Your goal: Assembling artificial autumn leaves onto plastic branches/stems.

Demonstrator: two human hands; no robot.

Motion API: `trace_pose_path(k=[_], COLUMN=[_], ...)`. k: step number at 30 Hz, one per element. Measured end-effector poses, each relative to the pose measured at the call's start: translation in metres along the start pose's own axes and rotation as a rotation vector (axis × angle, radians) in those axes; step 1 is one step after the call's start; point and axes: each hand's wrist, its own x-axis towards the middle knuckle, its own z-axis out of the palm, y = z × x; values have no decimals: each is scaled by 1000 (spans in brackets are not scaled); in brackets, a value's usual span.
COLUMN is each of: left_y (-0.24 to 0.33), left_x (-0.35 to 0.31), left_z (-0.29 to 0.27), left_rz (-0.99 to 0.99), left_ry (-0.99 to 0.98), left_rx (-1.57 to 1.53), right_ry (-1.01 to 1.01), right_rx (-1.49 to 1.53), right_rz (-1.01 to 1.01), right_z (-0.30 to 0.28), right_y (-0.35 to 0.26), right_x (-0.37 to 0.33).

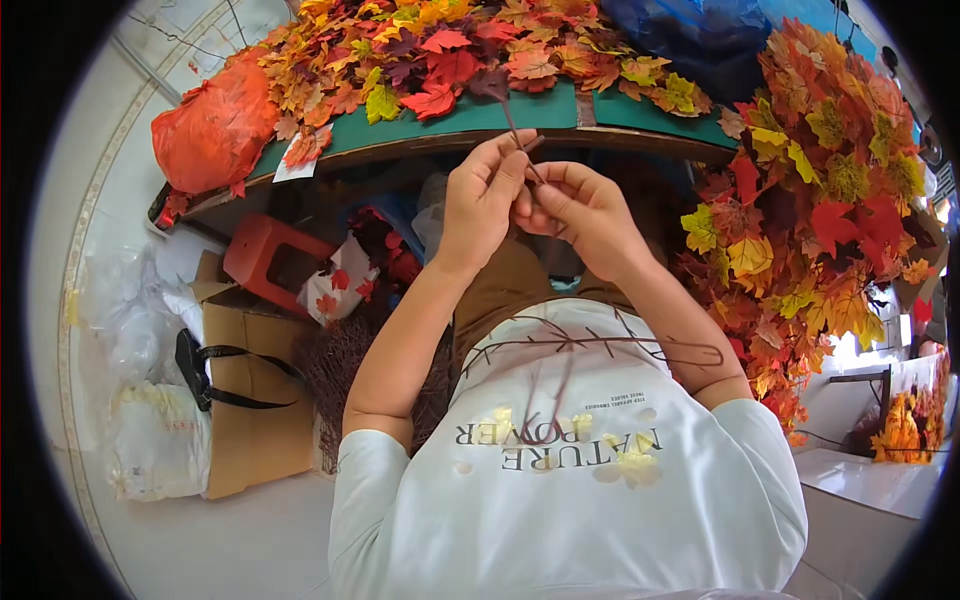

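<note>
Pinching a thin dark stem (513, 122), the left hand (482, 200) and right hand (590, 212) are holding it near the green table's (548, 110) edge, where maple leaves (432, 101) are lying piled, while a twiggy brown branch (610, 341) is stretching across the white shirt (460, 530).

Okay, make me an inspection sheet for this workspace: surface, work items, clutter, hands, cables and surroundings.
Surface: green tabletop, largely covered by red, orange and yellow maple leaves.
Work items: thin brown stem between the hands, apparently reaching a dark leaf; branched brown twig in front of the shirt, support unclear.
Clutter: orange-red plastic bag and blue plastic bag at the table; red stool and cardboard box below.
Hands: left hand and right hand both pinch the stem with their fingers.
Cables: thin dark wire, apparently, on the upper-left wall.
Surroundings: maple foliage hanging at right.
</note>
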Motion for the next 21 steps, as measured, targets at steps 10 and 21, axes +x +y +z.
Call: trace_pose_path(k=[10,21], left_y=[7,-7], left_x=[-6,5], left_z=[-68,24], left_rz=[-174,118], left_ry=[204,-170], left_rx=[-200,87], right_ry=[97,-54], right_rx=[189,-485], right_rz=[-111,-317], right_z=[-78,-13], right_y=[-47,5], right_x=[-29,-14])
